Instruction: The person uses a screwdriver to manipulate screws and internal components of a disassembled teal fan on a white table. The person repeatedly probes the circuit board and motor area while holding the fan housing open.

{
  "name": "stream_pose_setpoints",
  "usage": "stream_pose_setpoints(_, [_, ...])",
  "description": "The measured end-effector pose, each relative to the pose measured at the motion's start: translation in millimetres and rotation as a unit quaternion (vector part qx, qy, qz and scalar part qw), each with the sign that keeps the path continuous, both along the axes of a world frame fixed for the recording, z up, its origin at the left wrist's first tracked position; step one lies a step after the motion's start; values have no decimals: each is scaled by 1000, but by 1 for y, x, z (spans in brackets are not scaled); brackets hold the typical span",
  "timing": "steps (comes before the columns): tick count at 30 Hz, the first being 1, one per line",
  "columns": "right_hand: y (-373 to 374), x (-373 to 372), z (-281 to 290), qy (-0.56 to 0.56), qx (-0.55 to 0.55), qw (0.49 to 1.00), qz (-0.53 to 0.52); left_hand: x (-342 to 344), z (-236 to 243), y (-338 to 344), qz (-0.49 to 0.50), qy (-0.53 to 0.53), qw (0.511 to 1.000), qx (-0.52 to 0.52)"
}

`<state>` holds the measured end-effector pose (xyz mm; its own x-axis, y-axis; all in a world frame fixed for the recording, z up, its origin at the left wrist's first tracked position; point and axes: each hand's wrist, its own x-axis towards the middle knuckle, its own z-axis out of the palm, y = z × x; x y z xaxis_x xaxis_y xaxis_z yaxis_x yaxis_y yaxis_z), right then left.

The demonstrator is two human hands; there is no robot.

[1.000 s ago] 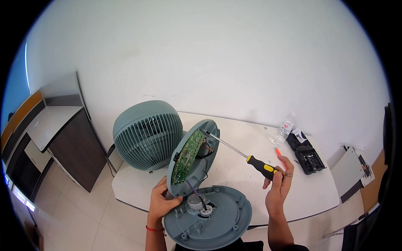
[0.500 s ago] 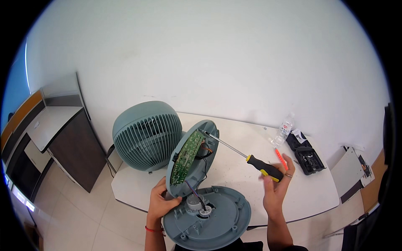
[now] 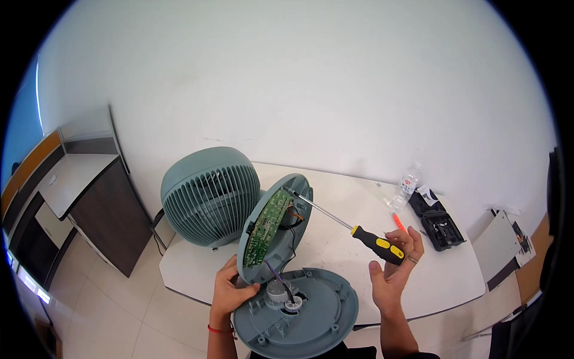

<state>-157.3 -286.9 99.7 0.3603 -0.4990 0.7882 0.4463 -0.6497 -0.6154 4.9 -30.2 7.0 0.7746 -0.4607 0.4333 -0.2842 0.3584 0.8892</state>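
Note:
My left hand (image 3: 232,287) grips the lower rim of a tilted grey-green fan housing (image 3: 296,236) holding a green circuit board (image 3: 268,227). Wires hang from it to an upturned round base (image 3: 317,323) with a white motor part, just in front of me. In my right hand (image 3: 394,269), a black-and-yellow screwdriver (image 3: 375,242) rests against curled fingers, with my thumb off the handle. Its shaft reaches the housing's upper inner edge; the exact tip contact is too small to make out. Behind the housing stands the grey-green caged fan head (image 3: 206,194).
On the white table (image 3: 341,191), at the right, are a plastic bottle (image 3: 406,186), an orange tool (image 3: 399,221) and an open black tool case (image 3: 442,230). A desk with partition (image 3: 107,203) stands left; a panel (image 3: 496,245) leans at the right. A wall rises behind.
My right thumb has come off the screwdriver handle and dropped leftward. The handle has turned about its axis, with different yellow patches showing. My left hand stays on the housing.

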Motion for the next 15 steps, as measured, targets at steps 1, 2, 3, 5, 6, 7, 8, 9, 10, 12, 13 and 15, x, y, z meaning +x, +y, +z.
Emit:
stream_pose_setpoints(1, [0, -3, 1, 20, -1, 1000, -2, 0, 0, 1, 2, 0, 1000, -2])
stream_pose_setpoints(2, [-1, -6, 2, 41, -2, 999, -4, 0, -1, 2, 2, 1, 1000, -4])
stream_pose_setpoints(3, [-2, -19, 7, 130, 104, 985, 38, -1, -3, 3, 3, 2, 1000, -6])
stream_pose_setpoints(5, [-1, -17, 3, 104, 98, 989, 34, 0, -4, 1, -1, 2, 1000, -10])
stream_pose_setpoints(6, [-1, -15, 1, 91, 95, 991, 32, 0, -5, -1, -3, 1, 1000, -11])
stream_pose_setpoints(7, [2, -1, 2, 12, -8, 1000, -14, 1, -6, 0, -2, 1, 1000, -10])
stream_pose_setpoints(8, [3, -2, 1, 12, 2, 1000, -8, 1, -5, 0, -1, 0, 1000, -8])
stream_pose_setpoints(9, [3, -2, 0, 11, 13, 1000, -1, 1, -5, 0, 1, -1, 1000, -5])
stream_pose_setpoints(10, [4, -3, -1, 9, 21, 1000, 5, 1, -4, 1, 2, -2, 1000, -4])
stream_pose_setpoints(12, [-1, -14, 1, 64, 106, 990, 66, 0, -5, 3, 2, 1, 1000, -6])
stream_pose_setpoints(13, [-3, -14, 0, 59, 91, 992, 69, 0, -5, 2, 0, 1, 1000, -7])
stream_pose_setpoints(15, [-2, -7, 1, 17, -18, 1000, 15, -1, -3, 1, -3, 5, 1000, -7])
